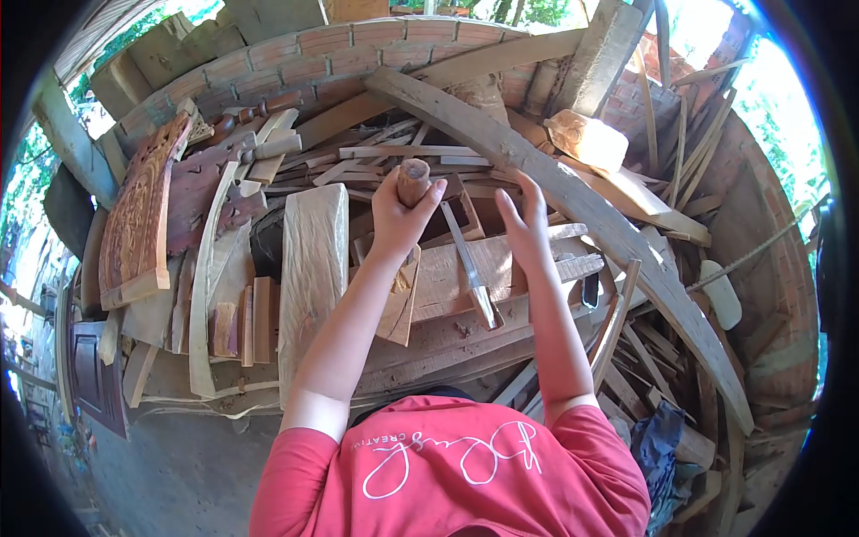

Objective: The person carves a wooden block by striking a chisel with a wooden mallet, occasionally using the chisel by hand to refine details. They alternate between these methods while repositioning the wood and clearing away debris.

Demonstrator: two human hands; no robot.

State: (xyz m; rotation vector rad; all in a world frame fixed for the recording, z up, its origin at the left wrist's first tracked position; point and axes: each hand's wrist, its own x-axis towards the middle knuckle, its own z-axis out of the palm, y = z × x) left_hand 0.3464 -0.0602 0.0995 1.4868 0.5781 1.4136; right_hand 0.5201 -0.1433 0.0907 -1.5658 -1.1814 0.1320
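Left hand (401,215) is clamped in a fist round a stubby wooden handle (413,179) at mid-frame, held upright, seemingly for a firm hold. Right hand (528,228) is open, fingers spread, over the scrap-wood pile (376,157), perhaps bracing. Between them a metal blade (470,268) lies on a plank (438,286).

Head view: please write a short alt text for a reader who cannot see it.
A person's left hand grips a round wooden handle above a heap of wood scraps; the right hand is open beside it. A brick wall curves behind the heap.
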